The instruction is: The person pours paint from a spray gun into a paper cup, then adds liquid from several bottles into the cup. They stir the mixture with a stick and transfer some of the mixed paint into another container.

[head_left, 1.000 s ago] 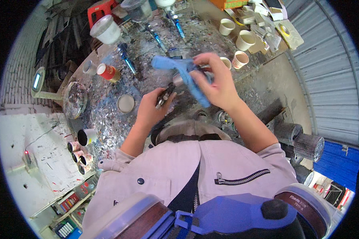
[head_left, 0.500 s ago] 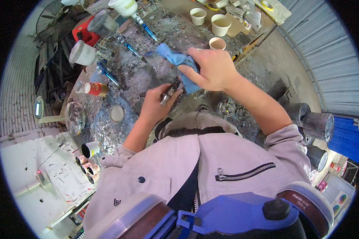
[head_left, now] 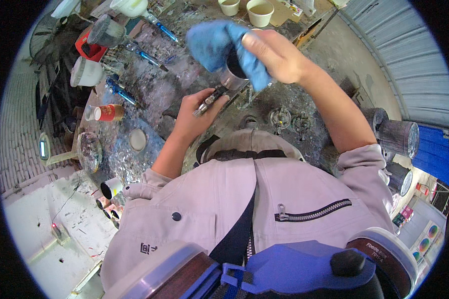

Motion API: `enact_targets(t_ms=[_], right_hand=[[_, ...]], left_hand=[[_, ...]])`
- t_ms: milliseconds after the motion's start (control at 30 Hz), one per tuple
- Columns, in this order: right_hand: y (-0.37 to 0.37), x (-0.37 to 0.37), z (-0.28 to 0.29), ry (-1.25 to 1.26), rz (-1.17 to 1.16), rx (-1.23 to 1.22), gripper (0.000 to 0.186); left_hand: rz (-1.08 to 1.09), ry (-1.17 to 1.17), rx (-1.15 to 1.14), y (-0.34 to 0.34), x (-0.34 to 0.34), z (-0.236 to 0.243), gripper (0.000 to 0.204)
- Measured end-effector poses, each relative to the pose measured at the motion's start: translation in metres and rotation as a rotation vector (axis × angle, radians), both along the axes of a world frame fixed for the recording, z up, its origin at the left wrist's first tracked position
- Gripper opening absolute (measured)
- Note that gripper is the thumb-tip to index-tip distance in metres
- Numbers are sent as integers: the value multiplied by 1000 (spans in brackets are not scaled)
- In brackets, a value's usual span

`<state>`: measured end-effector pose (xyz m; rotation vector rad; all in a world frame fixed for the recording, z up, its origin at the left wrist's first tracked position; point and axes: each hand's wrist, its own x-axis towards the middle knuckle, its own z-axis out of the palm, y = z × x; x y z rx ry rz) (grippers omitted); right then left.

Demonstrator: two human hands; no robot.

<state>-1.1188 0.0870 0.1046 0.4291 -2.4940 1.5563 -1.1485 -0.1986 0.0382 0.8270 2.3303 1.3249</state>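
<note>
My left hand [head_left: 197,112] is closed around a metal spray gun [head_left: 208,101] in front of my torso. The gun carries a silver cup [head_left: 230,79] with a dark inside. My right hand [head_left: 277,60] grips a crumpled blue cloth [head_left: 209,42], which is draped against the cup and over part of its mouth. The cloth and right fingers are slightly blurred.
On the paint-stained bench [head_left: 159,87] sit several blue spray guns [head_left: 144,57], a red paper cup [head_left: 105,112] and a round lid [head_left: 137,139]. Pale cups [head_left: 260,15] stand at the back; dark metal drums [head_left: 396,139] are at the right, a scale [head_left: 47,147] far left.
My right hand and the cloth have moved upward in the picture, uncovering more of the silver cup. My left hand has also risen, still holding the gun. The view has shifted.
</note>
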Motion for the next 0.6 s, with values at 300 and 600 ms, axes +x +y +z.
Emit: enact_targets(t_ms=[300, 600], right_hand=[[24, 36, -56, -255, -317, -1294, 58], [77, 132, -138, -225, -820, -1566, 47]], left_hand=[[102, 46, 79, 8, -17, -24, 32], [83, 107, 53, -10, -43, -40, 30]])
